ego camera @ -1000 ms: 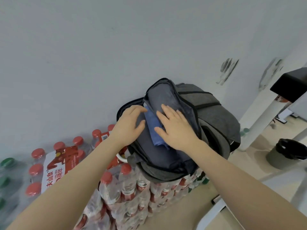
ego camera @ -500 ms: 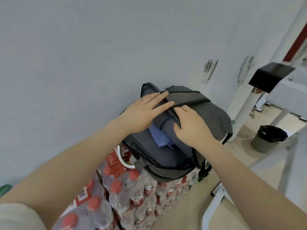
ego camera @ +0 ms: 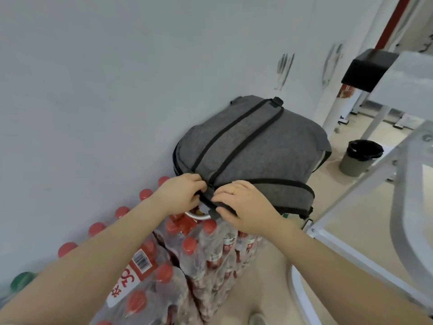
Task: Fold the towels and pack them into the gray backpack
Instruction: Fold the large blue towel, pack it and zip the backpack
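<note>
Our gray backpack [ego camera: 253, 146] lying closed atop shrink-wrapped water bottles [ego camera: 210, 252] by the wall, our left hand [ego camera: 181, 194] and right hand [ego camera: 246, 205] pinching its near edge, fingers curled

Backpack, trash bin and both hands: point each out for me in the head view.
backpack [ego camera: 255, 146], head view, on its gray top panel.
trash bin [ego camera: 353, 160], head view, on its gray side wall.
left hand [ego camera: 180, 193], head view, on its back.
right hand [ego camera: 246, 202], head view, on its back.
</note>
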